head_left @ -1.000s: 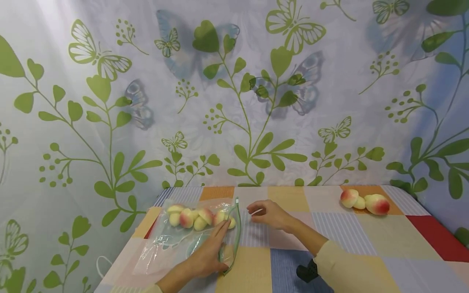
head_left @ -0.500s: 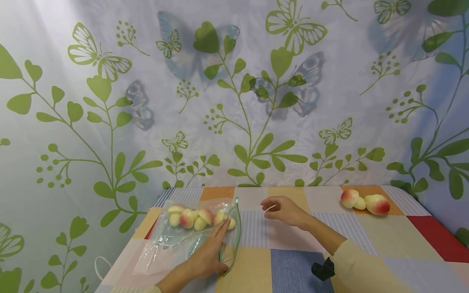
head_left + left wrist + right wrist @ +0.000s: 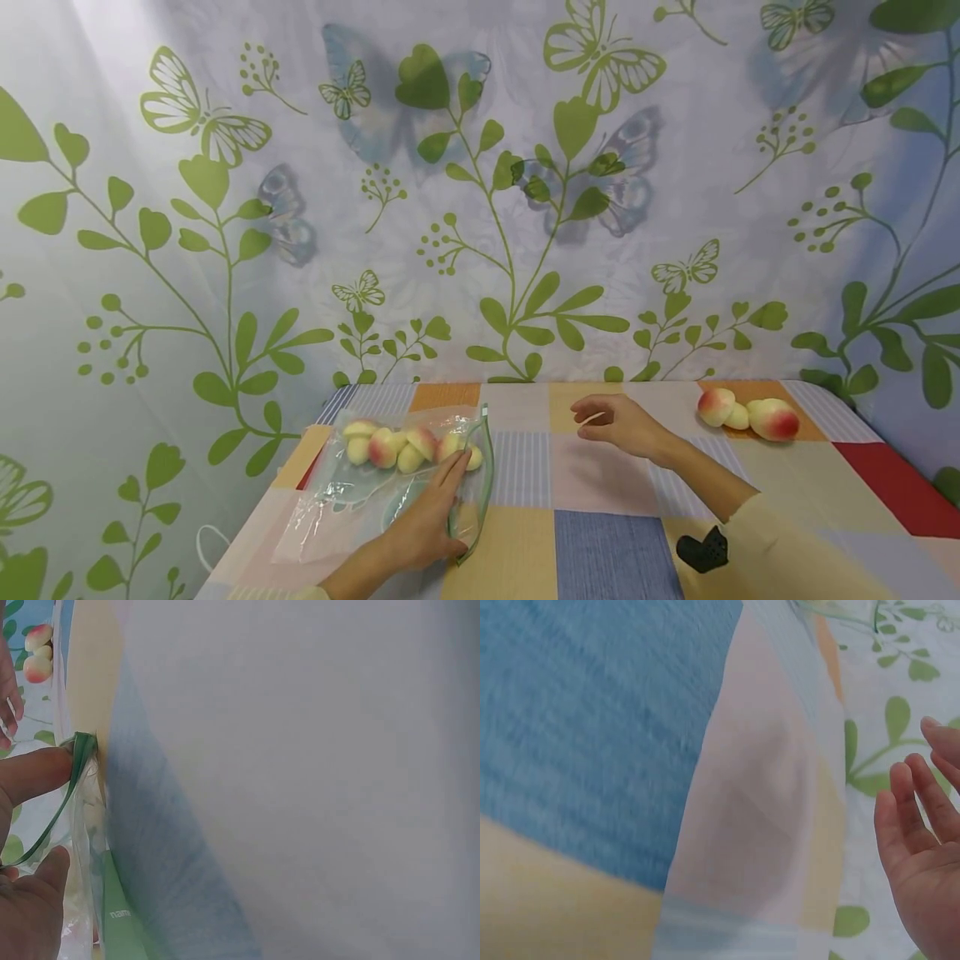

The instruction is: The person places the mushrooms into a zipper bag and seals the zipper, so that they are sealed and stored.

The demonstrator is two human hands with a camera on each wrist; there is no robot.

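A clear zip bag (image 3: 315, 521) with a green zip edge (image 3: 487, 475) lies on the left of the table, its mouth parted towards the right. Inside it are several cream, mushroom-shaped pieces (image 3: 382, 447) with red-blushed tops. My left hand (image 3: 426, 517) rests at the mouth, thumb and fingers spread and fairly straight; in the left wrist view a digit (image 3: 37, 774) touches the green edge. My right hand (image 3: 618, 423) hovers above the table, fingers loosely bent, holding nothing. More red-and-cream mushroom-shaped pieces (image 3: 772, 419) lie at the back right, beyond the right hand.
A patchwork cloth (image 3: 607, 550) covers the table. Behind it hangs a curtain (image 3: 480, 250) printed with leaves and butterflies. A white cord loop (image 3: 212, 542) shows by the table's left edge. A black device (image 3: 702, 550) sits at the right sleeve.
My right hand has moved away from the bag's mouth, to the right and slightly up, fingers still loosely bent. The left hand and the bag have stayed in place.
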